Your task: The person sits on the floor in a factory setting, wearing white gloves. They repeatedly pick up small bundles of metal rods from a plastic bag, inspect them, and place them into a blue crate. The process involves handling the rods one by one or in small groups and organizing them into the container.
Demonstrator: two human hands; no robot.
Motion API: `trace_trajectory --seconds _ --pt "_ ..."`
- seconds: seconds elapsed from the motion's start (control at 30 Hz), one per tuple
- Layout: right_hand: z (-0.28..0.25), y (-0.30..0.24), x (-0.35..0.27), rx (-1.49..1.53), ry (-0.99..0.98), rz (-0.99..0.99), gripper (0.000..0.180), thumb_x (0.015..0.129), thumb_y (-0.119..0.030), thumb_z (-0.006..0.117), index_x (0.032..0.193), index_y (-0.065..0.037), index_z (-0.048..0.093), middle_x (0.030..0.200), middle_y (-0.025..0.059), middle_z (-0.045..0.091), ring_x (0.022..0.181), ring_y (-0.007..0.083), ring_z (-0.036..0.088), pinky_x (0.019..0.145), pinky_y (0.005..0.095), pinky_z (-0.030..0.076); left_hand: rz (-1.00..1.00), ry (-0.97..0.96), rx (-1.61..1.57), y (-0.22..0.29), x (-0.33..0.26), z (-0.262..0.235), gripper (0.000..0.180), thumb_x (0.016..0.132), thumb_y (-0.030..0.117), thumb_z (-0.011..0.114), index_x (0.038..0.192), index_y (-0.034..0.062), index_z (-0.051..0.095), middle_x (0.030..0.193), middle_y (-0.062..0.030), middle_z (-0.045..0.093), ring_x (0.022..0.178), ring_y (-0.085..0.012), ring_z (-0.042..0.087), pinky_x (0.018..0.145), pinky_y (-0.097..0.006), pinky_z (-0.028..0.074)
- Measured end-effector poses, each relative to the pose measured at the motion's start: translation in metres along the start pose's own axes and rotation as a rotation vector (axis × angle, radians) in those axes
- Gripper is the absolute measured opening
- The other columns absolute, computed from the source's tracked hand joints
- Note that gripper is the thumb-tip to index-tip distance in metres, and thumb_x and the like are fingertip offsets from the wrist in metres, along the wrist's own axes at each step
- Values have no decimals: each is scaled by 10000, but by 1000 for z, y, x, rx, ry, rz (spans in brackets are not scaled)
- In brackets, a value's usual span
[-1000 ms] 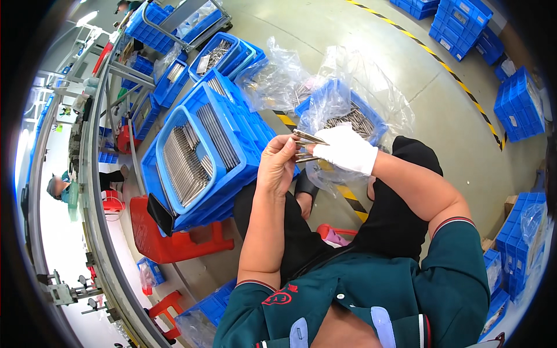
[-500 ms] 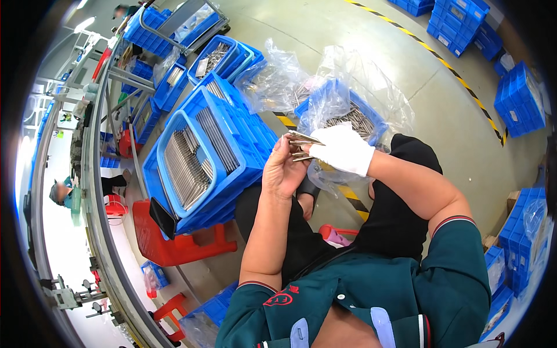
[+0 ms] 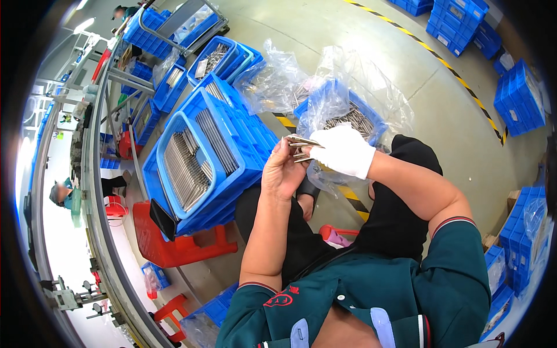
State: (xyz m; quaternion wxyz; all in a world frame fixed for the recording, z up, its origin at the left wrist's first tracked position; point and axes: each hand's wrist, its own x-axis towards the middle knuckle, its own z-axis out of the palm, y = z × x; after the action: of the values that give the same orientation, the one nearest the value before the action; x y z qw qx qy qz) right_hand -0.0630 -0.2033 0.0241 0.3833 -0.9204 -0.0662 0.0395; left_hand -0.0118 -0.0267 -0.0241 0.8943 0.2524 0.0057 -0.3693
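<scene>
Above my knees, my bare left hand (image 3: 282,171) is closed around several slim metal rods (image 3: 299,142), palm up and thumb along them. My right hand (image 3: 344,152), in a white glove, pinches the right ends of these rods; its fingertips are partly hidden. Close left stands a light blue tray (image 3: 201,200) with similar rods laid side by side in rows, set on stacked blue crates (image 3: 255,152). Just beyond my right hand, a blue crate (image 3: 380,123) lined with clear plastic holds a jumbled heap of metal rods (image 3: 355,120).
A red stool (image 3: 152,239) is beneath the stacked crates, with a dark flat panel (image 3: 163,219) by their near corner. Clear plastic bags (image 3: 272,81) spread over the floor ahead. Blue crates (image 3: 520,98) stand right; a long metal-framed bench (image 3: 93,191) runs left. Other people are farther off.
The rods between my hands have shifted slightly, with their right ends now drawn closer under the gloved fingers. Both hands stay in nearly the same place.
</scene>
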Motion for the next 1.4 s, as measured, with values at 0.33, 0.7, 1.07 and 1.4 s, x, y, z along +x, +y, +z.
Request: trace_trajectory --seconds 0.33,0.7,1.07,1.4 --pt "7 4 4 25 23 -6 344 881 -391 472 827 -75 597 772 158 619 761 354 602 674 436 460 13 2 -46 0 -1 -2 172 861 160 634 1009 74 633 972 -62 655 928 -199 602 864 -355 464" --pt "1 -3 6 -19 28 -70 308 882 -371 478 853 -84 587 752 157 617 734 353 605 654 436 462 -24 15 -129 0 -2 -2 153 859 199 633 981 109 649 1043 -95 637 887 -237 613 848 -402 464" --pt "7 1 5 78 10 -71 326 873 -383 505 853 -71 597 751 166 614 723 351 601 647 425 456 -25 -87 -41 10 0 -3 90 851 163 637 915 113 675 1015 -111 648 851 -261 626 828 -428 484" --pt "9 9 6 140 1 -16 365 876 -409 487 847 -64 602 751 163 617 733 355 601 661 429 458 4 -26 -13 3 5 -11 113 853 156 635 933 77 642 956 -105 661 863 -252 633 814 -438 495"
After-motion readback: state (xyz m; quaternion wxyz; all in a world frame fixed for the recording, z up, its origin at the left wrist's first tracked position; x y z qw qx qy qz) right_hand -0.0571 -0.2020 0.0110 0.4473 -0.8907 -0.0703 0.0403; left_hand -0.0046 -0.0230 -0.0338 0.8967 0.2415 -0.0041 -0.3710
